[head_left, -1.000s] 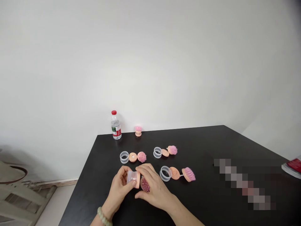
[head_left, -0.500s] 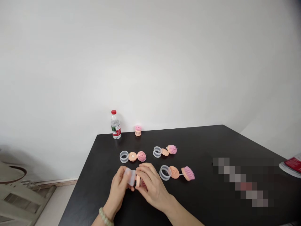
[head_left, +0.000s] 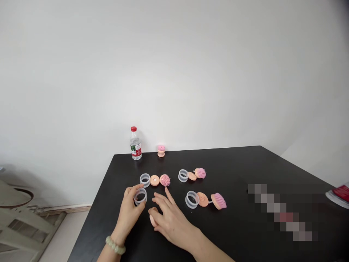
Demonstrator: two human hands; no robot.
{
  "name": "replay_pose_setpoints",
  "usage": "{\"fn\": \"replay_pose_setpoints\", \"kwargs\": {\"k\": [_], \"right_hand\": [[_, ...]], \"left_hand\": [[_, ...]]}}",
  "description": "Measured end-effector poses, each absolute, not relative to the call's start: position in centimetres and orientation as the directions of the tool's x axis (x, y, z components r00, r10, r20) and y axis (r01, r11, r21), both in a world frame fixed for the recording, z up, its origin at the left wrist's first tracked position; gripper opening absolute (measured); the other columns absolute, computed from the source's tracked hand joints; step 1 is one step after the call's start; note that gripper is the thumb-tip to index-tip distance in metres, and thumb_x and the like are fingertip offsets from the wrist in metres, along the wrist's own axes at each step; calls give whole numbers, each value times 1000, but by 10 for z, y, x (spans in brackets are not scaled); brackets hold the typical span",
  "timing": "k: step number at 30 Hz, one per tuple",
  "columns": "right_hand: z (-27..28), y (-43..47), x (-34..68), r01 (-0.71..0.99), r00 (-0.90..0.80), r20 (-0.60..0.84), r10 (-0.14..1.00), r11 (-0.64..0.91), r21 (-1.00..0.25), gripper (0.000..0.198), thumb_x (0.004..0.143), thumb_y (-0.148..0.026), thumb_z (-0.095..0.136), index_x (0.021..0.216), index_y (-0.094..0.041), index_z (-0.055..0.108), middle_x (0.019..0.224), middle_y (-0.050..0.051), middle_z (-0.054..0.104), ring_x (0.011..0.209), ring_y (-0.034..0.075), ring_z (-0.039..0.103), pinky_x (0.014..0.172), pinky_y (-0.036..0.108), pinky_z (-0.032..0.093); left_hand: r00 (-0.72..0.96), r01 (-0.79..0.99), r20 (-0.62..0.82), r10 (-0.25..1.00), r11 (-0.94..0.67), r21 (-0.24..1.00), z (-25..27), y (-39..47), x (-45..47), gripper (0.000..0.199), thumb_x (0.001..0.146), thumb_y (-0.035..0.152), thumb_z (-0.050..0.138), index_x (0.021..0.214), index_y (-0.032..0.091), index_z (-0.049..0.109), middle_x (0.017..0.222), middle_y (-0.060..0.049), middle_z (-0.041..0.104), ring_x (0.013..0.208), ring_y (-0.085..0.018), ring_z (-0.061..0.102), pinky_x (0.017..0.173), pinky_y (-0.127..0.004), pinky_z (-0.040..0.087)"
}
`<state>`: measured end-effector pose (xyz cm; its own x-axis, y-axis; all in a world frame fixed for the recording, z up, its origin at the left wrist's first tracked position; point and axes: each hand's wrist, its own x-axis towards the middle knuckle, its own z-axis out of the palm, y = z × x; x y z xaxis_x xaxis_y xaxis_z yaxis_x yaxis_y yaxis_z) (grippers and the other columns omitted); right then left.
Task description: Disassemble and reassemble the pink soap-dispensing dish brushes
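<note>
My left hand (head_left: 130,208) has its thumb and fingers closed around a translucent plastic ring (head_left: 140,202), held low over the black table. Between the thumb and fingers of my right hand (head_left: 176,223) is a peach piece (head_left: 153,219), mostly covered; whether bristles are attached to it cannot be seen. Just beyond the hands lie another translucent ring (head_left: 145,185), a peach disc (head_left: 155,180) with a pale centre, and a pink-bristled brush head (head_left: 165,180). To the right rests a second row: a ring (head_left: 192,206), a peach disc (head_left: 203,199) and a brush head (head_left: 218,201) with a stem.
Further back are a ring (head_left: 183,179), a disc (head_left: 192,176) and a brush head (head_left: 200,173). A water bottle (head_left: 135,147) and an assembled brush (head_left: 161,151) stand at the rear edge. A red-and-white item (head_left: 339,196) lies far right; a chair (head_left: 24,222) stands left.
My hands have moved apart. The translucent ring has gone left and turned its opening upward in my left hand, while the peach piece stays in my right hand, slightly lower.
</note>
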<state>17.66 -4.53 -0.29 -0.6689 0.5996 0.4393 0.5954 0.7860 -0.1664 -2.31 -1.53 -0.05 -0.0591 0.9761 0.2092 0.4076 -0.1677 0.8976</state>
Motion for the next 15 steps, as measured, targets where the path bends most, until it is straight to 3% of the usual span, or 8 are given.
{"fn": "replay_pose_setpoints", "kwargs": {"k": [4,10,15], "right_hand": [[-15,-40,174,629,-674,456,582,775,-61,21,90,-7,62,110,-15,63,97,8,68,121,33,58,113,73,25],[-16,-34,180,676,-666,366,650,733,-72,60,75,-31,86,127,-18,59,103,9,68,113,33,59,110,76,27],[-14,-33,182,729,-608,331,722,673,-129,69,74,-32,87,132,-12,56,106,12,68,114,33,57,112,72,27]], "left_hand": [[32,453,185,982,-179,873,-5,-15,-24,49,64,6,58,110,22,64,103,-5,61,97,-26,62,89,-41,49],[179,539,141,974,-218,814,-10,-20,-21,48,63,2,52,107,21,60,103,-6,61,101,-26,60,92,-41,47],[249,600,91,964,-228,767,-9,-23,-21,54,59,-1,49,106,22,59,104,-5,62,104,-25,58,95,-41,45]]}}
